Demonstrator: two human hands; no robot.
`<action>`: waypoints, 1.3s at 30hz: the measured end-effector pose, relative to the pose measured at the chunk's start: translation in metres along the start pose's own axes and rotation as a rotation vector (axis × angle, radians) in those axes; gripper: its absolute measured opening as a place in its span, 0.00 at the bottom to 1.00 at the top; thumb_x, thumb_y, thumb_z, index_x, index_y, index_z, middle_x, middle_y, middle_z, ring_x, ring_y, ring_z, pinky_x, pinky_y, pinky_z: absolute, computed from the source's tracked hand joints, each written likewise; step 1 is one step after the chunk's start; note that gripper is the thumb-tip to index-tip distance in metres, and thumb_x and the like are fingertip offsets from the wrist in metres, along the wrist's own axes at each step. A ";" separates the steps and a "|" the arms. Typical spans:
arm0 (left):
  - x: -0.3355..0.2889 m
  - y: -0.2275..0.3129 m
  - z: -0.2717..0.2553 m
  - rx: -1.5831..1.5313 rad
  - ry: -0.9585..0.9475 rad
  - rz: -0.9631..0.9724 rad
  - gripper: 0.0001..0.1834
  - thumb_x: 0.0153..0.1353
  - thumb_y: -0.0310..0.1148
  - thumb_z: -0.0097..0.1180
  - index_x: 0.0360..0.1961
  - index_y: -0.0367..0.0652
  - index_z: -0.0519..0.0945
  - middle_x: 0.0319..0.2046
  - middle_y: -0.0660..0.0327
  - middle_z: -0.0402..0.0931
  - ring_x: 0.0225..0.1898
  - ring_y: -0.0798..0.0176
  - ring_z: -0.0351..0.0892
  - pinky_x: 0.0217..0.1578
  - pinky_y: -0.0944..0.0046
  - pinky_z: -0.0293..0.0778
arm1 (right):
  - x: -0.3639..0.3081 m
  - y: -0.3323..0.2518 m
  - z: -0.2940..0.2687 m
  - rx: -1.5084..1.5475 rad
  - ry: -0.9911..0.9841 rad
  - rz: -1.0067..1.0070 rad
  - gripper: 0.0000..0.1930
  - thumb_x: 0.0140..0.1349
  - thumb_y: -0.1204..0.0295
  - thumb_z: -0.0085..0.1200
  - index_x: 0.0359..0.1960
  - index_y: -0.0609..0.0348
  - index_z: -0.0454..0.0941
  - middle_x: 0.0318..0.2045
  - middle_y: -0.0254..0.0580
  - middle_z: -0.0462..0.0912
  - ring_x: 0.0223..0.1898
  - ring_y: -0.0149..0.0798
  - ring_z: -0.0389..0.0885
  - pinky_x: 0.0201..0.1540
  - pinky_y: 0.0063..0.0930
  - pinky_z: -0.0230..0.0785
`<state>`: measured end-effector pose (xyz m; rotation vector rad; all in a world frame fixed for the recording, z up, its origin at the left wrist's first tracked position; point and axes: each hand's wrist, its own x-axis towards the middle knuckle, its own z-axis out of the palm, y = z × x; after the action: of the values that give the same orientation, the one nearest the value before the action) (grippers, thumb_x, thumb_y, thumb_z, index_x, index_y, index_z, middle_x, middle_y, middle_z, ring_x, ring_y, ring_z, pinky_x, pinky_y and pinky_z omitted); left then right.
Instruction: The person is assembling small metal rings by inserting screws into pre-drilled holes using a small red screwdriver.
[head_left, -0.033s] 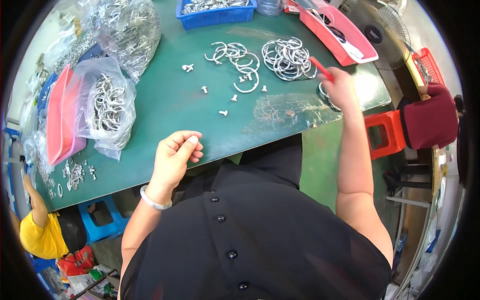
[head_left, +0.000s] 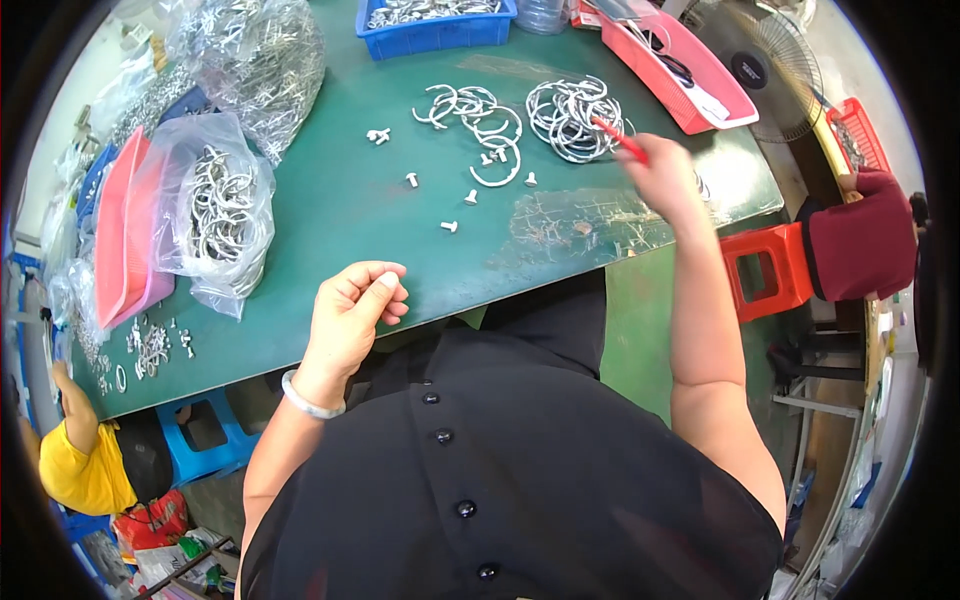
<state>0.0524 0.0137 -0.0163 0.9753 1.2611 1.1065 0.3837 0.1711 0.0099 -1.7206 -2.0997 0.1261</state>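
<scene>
My right hand (head_left: 667, 180) is closed round a slim red stick-like tool (head_left: 625, 142). The tool's far end reaches the pile of silvery metal rings (head_left: 570, 125). Beside that pile lies a looser group of curved, open-looking rings (head_left: 497, 172). Several small metal screw-like pieces, one of them a short piece (head_left: 449, 227), are scattered on the green table (head_left: 340, 235). My left hand (head_left: 358, 305) is held by the near table edge, thumb pressed to curled fingers; whatever may be between them is hidden. Partly behind my right hand shows another ring (head_left: 702, 186).
On the left stand a clear bag of rings (head_left: 255, 235), a pink basket (head_left: 118, 240) and a large bag of metal parts (head_left: 265, 70). A blue tray (head_left: 435, 37), a pink basket (head_left: 690, 85) and a fan (head_left: 750, 70) are at the back. People sit at both sides.
My right hand has shifted slightly left, carrying the red tool's end onto the ring pile. A ring formerly under this hand now shows at its right. My left hand stays put.
</scene>
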 end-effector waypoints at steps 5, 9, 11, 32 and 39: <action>-0.004 0.003 0.001 0.015 -0.005 -0.027 0.09 0.59 0.30 0.48 0.37 0.34 0.75 0.24 0.63 0.75 0.24 0.72 0.73 0.27 0.73 0.70 | 0.026 -0.073 0.041 0.019 -0.324 -0.106 0.13 0.50 0.63 0.53 0.26 0.63 0.77 0.23 0.51 0.77 0.29 0.48 0.77 0.34 0.37 0.67; -0.010 0.005 -0.003 0.032 -0.005 -0.051 0.09 0.59 0.30 0.48 0.37 0.36 0.76 0.25 0.65 0.74 0.25 0.75 0.72 0.28 0.76 0.70 | 0.044 -0.090 0.059 -0.158 -0.373 -0.074 0.11 0.49 0.67 0.51 0.30 0.62 0.78 0.29 0.51 0.79 0.35 0.48 0.78 0.39 0.38 0.69; -0.012 0.004 -0.006 0.032 -0.004 -0.045 0.09 0.60 0.30 0.48 0.37 0.36 0.76 0.25 0.65 0.74 0.25 0.75 0.72 0.28 0.76 0.69 | 0.048 -0.090 0.064 -0.131 -0.365 -0.053 0.11 0.48 0.68 0.51 0.30 0.61 0.78 0.29 0.53 0.79 0.36 0.48 0.78 0.40 0.38 0.69; 0.002 0.012 0.008 -0.280 0.058 0.225 0.09 0.60 0.28 0.48 0.39 0.35 0.75 0.30 0.61 0.76 0.27 0.72 0.73 0.30 0.73 0.71 | -0.055 -0.185 0.049 0.224 0.323 -1.074 0.05 0.44 0.71 0.49 0.22 0.56 0.68 0.23 0.35 0.68 0.18 0.30 0.69 0.18 0.24 0.61; 0.000 0.015 -0.018 -0.378 0.013 0.079 0.11 0.61 0.32 0.46 0.37 0.35 0.75 0.29 0.58 0.76 0.29 0.66 0.77 0.31 0.69 0.74 | -0.038 -0.167 0.036 0.924 -0.142 -0.332 0.05 0.54 0.74 0.52 0.31 0.61 0.74 0.23 0.36 0.76 0.25 0.31 0.74 0.28 0.21 0.66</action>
<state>0.0336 0.0165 -0.0030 0.7357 0.9814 1.3561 0.2228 0.1032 0.0228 -0.8230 -1.9021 0.9628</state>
